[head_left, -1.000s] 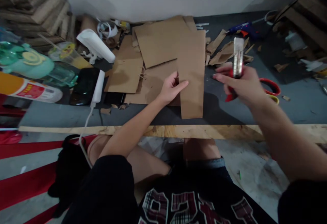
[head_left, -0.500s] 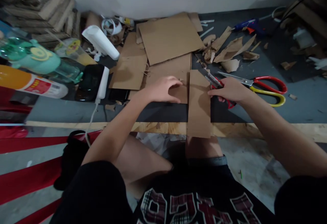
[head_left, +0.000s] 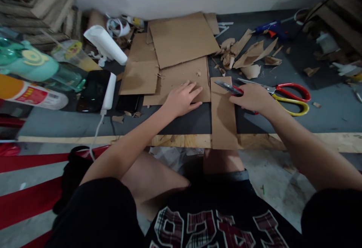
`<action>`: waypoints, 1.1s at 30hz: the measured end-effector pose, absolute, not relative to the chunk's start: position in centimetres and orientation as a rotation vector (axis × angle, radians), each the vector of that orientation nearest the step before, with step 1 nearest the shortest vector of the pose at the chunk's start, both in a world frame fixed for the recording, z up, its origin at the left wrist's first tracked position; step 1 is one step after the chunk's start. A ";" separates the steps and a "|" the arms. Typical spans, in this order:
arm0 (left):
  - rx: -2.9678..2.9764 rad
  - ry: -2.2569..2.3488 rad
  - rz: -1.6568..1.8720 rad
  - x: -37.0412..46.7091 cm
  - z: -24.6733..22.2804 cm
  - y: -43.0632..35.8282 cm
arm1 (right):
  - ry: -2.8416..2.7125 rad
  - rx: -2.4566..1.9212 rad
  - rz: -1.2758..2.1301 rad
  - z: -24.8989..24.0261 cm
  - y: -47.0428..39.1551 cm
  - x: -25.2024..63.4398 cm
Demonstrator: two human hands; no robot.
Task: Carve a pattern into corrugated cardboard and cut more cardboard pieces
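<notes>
My left hand (head_left: 183,99) lies with its fingers spread on the near edge of a flat cardboard sheet (head_left: 178,78). My right hand (head_left: 253,99) is closed around a red-handled cutting tool (head_left: 229,88), whose dark blade points left over the top of a narrow cardboard strip (head_left: 224,120). That strip sticks out past the front edge of the table. A larger cardboard piece (head_left: 183,39) rests on the sheet farther back, with another piece (head_left: 141,67) at its left. Scissors with one red and one yellow handle (head_left: 292,99) lie beside my right hand.
Torn cardboard scraps (head_left: 251,55) and a blue glue gun (head_left: 273,29) lie at the back right. On the left are bottles (head_left: 42,93), a cup (head_left: 76,54), a black device (head_left: 93,89), a white cabled device (head_left: 109,93) and a white roll (head_left: 106,44). Stacked wood pieces (head_left: 48,6) stand behind.
My left hand has flattened onto the cardboard sheet, its fingers now spread. The tool in my right hand has turned so its blade points more to the left. The view has shifted slightly.
</notes>
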State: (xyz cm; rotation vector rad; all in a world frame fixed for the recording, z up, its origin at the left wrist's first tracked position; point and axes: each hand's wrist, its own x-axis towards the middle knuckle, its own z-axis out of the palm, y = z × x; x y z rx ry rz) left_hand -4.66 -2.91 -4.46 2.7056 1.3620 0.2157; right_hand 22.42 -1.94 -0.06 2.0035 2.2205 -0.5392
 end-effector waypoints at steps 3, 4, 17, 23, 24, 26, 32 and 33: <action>2.734 1.384 0.258 -4.6 -4.1 -3.1 | 2.264 1.978 -0.392 -0.5 -2.0 22.7; 2.746 1.396 0.273 -4.6 -4.0 -3.3 | 2.284 1.999 -0.379 -0.7 -1.8 22.8; 2.865 0.988 0.234 -4.0 -4.3 -2.7 | 2.344 1.705 -1.165 -0.4 0.9 23.2; 2.855 1.171 0.072 -2.8 -3.2 -2.9 | 2.496 1.820 -0.555 -0.6 1.0 23.1; 2.849 1.189 0.095 -2.8 -3.4 -2.8 | 2.523 1.856 -0.514 -0.8 0.7 23.1; 2.848 1.198 0.150 -2.9 -4.1 -2.4 | 2.593 1.886 -0.486 -1.4 0.0 23.0; 2.853 1.132 0.307 -3.9 -6.1 -1.5 | 2.711 1.730 -0.675 -2.4 -0.1 23.0; 2.835 1.137 0.322 -4.0 -6.2 -1.4 | 2.716 1.717 -0.690 -2.3 0.0 23.1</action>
